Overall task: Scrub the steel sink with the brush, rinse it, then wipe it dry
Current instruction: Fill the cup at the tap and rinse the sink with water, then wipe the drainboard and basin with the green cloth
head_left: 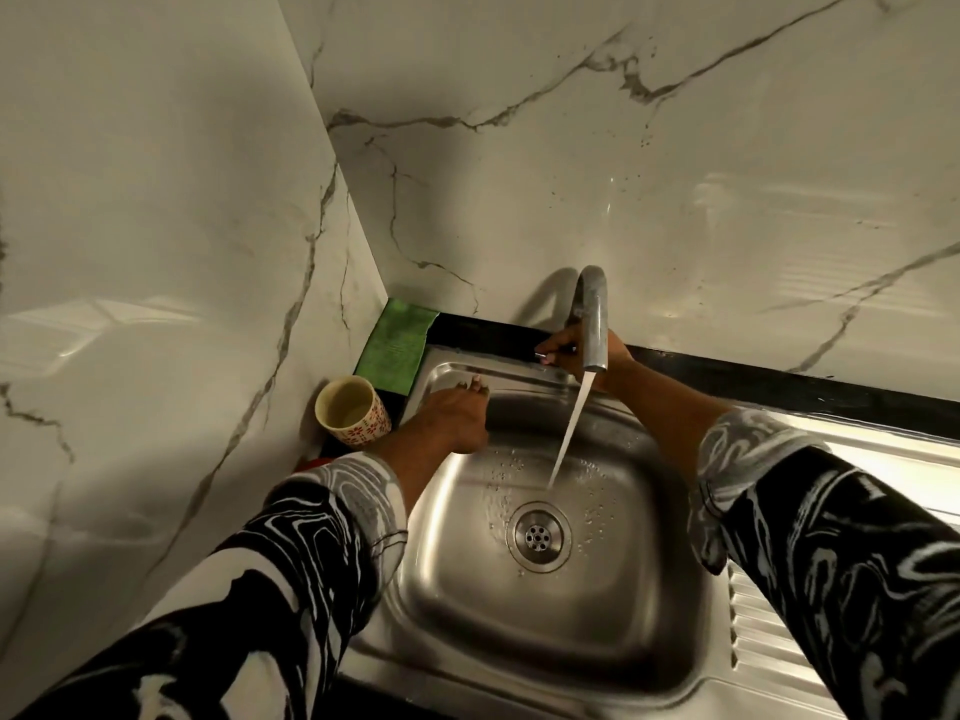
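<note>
Water runs from the tap point(591, 317) into the sink point(597, 605), so this reads as the rinse step. The left hand point(457, 415) lies flat, fingers spread and gripping nothing, on the bowl's far-left wall just below the rim. The right hand point(569, 350) is behind the spout at the tap's base; whether its fingers are closed on a handle I cannot tell. The stream point(569, 428) falls right of the left fingers and lands just beyond the drain point(538, 536). No brush shows. The cloth point(397, 345) lies just beyond the left fingers, long axis running away, nearer the left hand; the cup point(353, 412) crowds the left, while the bowl below is open
</note>
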